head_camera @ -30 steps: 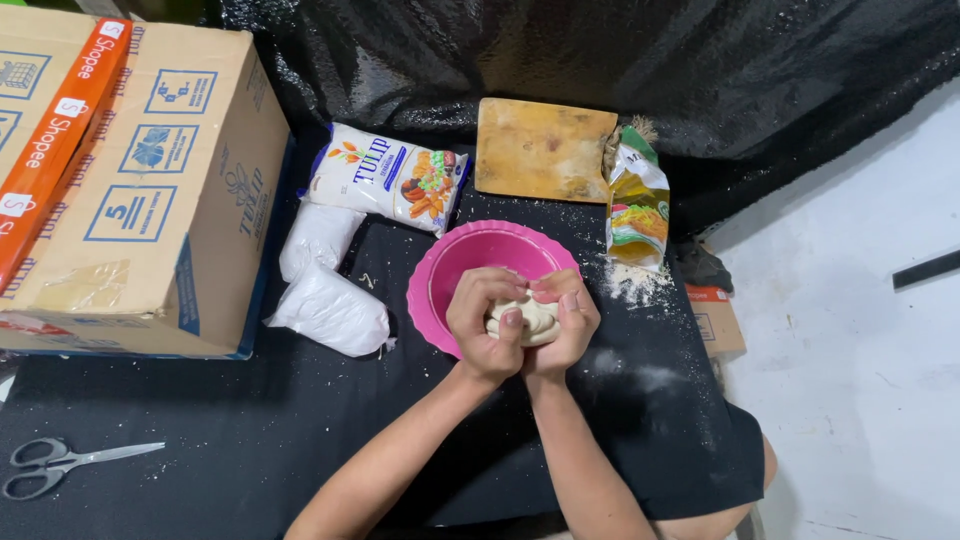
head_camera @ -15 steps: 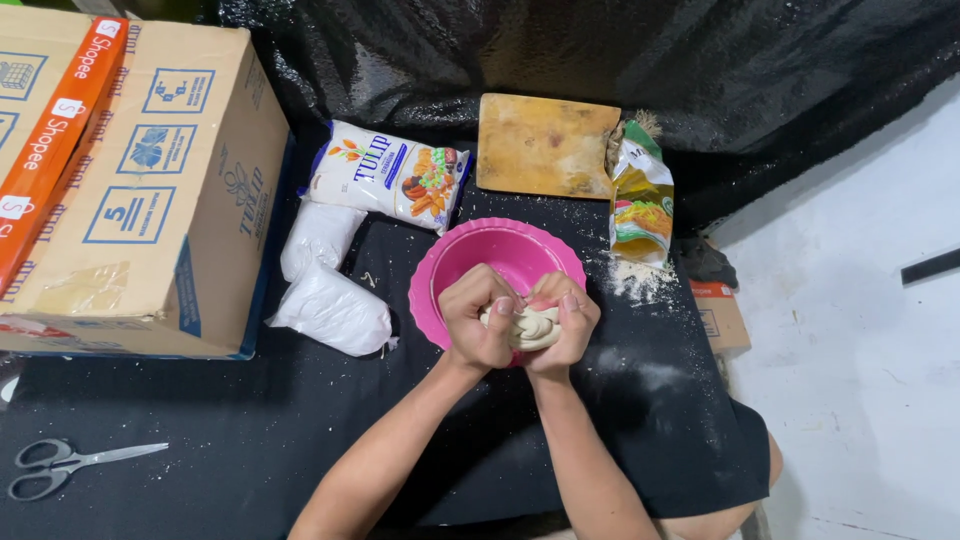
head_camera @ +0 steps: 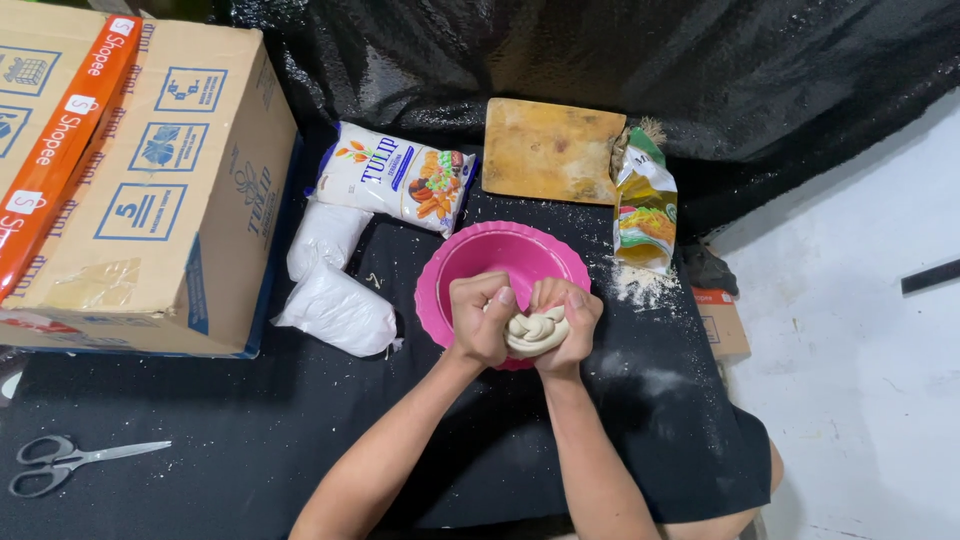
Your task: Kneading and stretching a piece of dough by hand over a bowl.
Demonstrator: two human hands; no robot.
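Over pink bowl (head_camera: 500, 262) on black desk (head_camera: 240, 440): left hand (head_camera: 480, 318) and right hand (head_camera: 565, 322) both closed around pale dough lump (head_camera: 535, 332), squeezing it between them.

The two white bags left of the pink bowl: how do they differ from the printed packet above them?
The two plain white bags are unprinted, bulging and knotted shut; the printed packet is flat-sided, rectangular, with coloured pictures. The bags lie nearer the cardboard box; the packet lies nearer the wooden board. All rest on the black cloth, untouched by either hand.
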